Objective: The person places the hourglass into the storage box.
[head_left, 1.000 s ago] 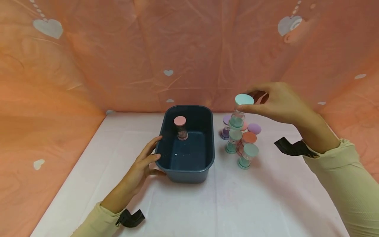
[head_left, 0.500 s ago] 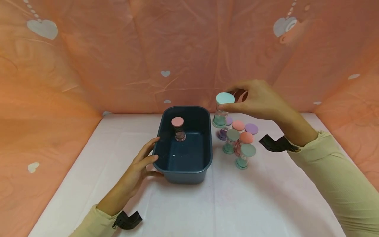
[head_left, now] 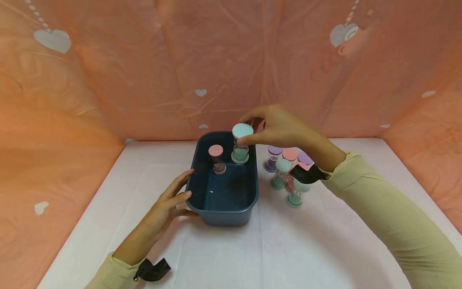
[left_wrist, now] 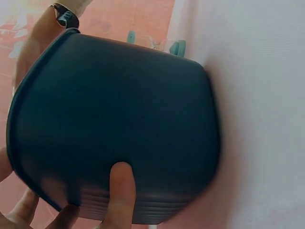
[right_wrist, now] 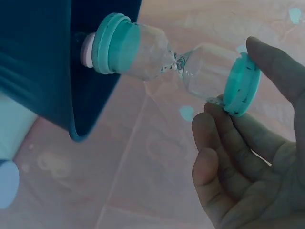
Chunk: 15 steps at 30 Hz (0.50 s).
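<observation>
My right hand (head_left: 278,124) pinches the pale mint top cap of a sand timer (head_left: 240,152) between thumb and fingers. The timer hangs upright over the back right part of a dark blue bin (head_left: 221,216). In the right wrist view its clear hourglass body (right_wrist: 152,52) shows, with mint sand near the far cap. My left hand (head_left: 164,212) rests against the bin's left side, fingertips at the rim. In the left wrist view the thumb (left_wrist: 122,186) presses the bin's outer wall. A pink-capped sand timer (head_left: 216,154) stands inside the bin.
Right of the bin stands a cluster of several sand timers: mint ones (head_left: 282,168) in front, purple (head_left: 274,154) and pink (head_left: 290,154) ones behind, partly hidden by my right wrist's black strap (head_left: 306,174). A peach curtain (head_left: 180,72) hangs behind the white tabletop (head_left: 223,257).
My right hand has carried the mint sand timer leftward from above the cluster to over the bin, and lowered it. The left hand has stayed at the bin.
</observation>
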### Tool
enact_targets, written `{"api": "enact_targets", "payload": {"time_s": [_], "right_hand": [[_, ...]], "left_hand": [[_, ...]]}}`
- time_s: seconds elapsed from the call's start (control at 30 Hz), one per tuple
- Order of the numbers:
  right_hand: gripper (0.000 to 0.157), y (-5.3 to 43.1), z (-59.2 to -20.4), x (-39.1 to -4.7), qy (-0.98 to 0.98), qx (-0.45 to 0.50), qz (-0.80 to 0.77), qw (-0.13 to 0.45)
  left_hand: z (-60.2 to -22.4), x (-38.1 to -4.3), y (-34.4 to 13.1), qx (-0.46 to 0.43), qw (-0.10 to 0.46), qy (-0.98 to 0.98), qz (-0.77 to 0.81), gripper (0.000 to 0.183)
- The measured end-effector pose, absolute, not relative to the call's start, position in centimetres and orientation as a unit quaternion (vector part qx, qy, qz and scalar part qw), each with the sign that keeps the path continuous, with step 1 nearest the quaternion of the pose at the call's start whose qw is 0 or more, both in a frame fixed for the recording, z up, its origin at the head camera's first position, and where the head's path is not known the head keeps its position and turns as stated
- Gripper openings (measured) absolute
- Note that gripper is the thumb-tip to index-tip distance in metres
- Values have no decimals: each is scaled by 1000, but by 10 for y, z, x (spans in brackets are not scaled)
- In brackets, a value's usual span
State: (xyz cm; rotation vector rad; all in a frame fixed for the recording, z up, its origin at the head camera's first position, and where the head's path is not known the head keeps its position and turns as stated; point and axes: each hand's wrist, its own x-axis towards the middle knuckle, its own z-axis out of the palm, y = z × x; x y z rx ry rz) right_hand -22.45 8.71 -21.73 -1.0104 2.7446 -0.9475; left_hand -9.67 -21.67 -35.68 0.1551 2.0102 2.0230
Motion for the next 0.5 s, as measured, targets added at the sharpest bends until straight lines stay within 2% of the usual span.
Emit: {"api": "enact_targets", "payload": {"time_s": [0.2, 0.5], "right_hand": [[52, 73, -224, -229, 893, -346, -284, 47], [47, 53, -243, -241, 882, -372, -280, 77]], "left_hand": [[-352, -98, -219, 80, 160, 686, 705, 57], [-345, -96, -224, 92, 160, 695, 695, 58]]}}
